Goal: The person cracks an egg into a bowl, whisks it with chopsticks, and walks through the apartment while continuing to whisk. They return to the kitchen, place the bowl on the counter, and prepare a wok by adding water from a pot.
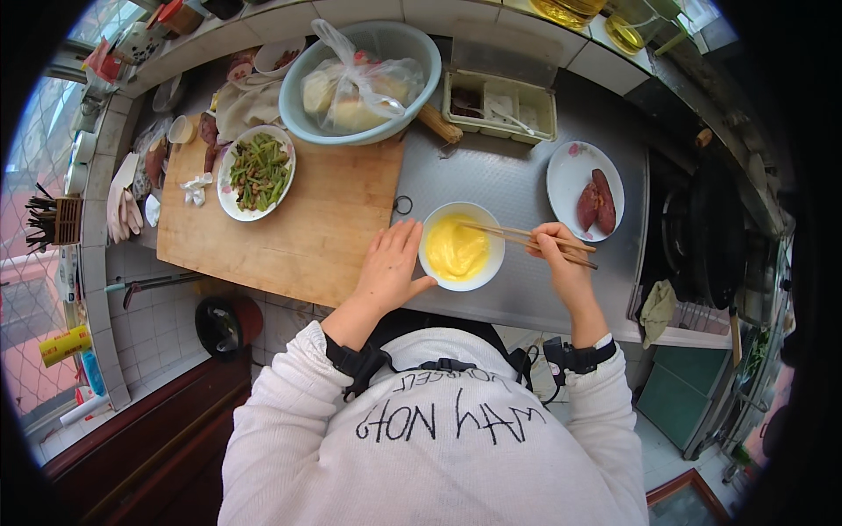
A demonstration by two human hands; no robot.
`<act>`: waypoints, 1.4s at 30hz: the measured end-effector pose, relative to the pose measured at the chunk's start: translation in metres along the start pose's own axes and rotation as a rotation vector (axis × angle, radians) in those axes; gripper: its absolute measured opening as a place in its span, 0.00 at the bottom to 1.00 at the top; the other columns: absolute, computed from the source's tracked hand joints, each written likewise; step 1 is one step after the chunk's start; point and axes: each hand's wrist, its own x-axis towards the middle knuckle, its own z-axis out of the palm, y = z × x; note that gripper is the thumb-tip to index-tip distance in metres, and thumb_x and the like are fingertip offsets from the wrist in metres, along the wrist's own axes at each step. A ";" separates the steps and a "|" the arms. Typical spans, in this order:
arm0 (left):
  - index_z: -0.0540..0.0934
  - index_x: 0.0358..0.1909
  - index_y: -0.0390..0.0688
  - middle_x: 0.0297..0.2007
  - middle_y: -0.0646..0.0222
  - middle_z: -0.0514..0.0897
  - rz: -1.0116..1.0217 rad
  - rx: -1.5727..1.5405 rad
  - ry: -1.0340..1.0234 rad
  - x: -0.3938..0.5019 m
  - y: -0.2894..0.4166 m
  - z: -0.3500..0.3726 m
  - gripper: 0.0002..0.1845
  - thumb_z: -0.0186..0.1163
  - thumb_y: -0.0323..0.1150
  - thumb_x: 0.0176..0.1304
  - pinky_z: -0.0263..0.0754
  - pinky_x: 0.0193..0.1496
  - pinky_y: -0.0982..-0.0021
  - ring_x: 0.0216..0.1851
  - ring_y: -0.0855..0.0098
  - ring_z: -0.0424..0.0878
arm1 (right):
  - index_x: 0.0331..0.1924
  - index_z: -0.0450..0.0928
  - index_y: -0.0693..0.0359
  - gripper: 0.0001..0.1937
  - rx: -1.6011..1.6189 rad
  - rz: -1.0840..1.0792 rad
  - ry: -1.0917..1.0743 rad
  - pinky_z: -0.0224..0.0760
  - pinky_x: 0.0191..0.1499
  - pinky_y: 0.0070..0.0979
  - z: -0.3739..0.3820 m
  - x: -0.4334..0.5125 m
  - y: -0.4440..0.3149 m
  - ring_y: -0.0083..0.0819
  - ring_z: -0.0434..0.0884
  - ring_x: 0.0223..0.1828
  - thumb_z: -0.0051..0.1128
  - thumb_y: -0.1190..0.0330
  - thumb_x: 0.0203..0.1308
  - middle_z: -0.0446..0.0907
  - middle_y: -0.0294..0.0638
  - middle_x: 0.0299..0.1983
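A white bowl [427,263] of beaten yellow egg [457,253] stands on the metal countertop, right of the wooden cutting board. My left hand [393,266] lies along the bowl's left side, fingers straight and thumb apart, at or touching the rim without gripping it. Between the fingers of my right hand [559,260] is a pair of wooden chopsticks [516,233]. Their far tips reach over the rim into the egg, and their thick ends stick out right of the hand. The egg's surface shows swirl marks.
Left, a plate of chopped green vegetables [260,174] sits on the cutting board [329,217]. Behind are a blue basin [286,108] holding a bagged item and a seasoning box [503,121]. At right, cooked sweet potatoes [605,197] rest on an oval plate [566,177], near a black wok [717,223].
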 end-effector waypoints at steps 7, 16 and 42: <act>0.59 0.63 0.34 0.61 0.51 0.63 -0.003 0.004 -0.006 0.001 -0.001 0.001 0.46 0.69 0.45 0.44 0.53 0.65 0.57 0.64 0.56 0.59 | 0.37 0.76 0.67 0.09 0.089 -0.051 0.074 0.74 0.44 0.22 0.004 0.004 -0.003 0.23 0.78 0.36 0.50 0.68 0.63 0.78 0.37 0.31; 0.58 0.63 0.35 0.61 0.52 0.63 -0.002 -0.011 -0.007 0.001 -0.003 0.002 0.47 0.69 0.45 0.44 0.54 0.64 0.57 0.63 0.56 0.59 | 0.37 0.77 0.68 0.08 0.007 0.092 -0.062 0.74 0.43 0.20 0.001 0.002 -0.004 0.24 0.79 0.36 0.53 0.70 0.61 0.79 0.38 0.33; 0.59 0.63 0.34 0.61 0.52 0.64 0.003 0.015 -0.012 0.001 -0.001 -0.001 0.47 0.69 0.45 0.44 0.52 0.65 0.57 0.64 0.57 0.59 | 0.37 0.77 0.67 0.09 -0.065 -0.023 0.025 0.73 0.40 0.20 -0.008 -0.005 -0.006 0.22 0.78 0.34 0.52 0.68 0.61 0.79 0.37 0.32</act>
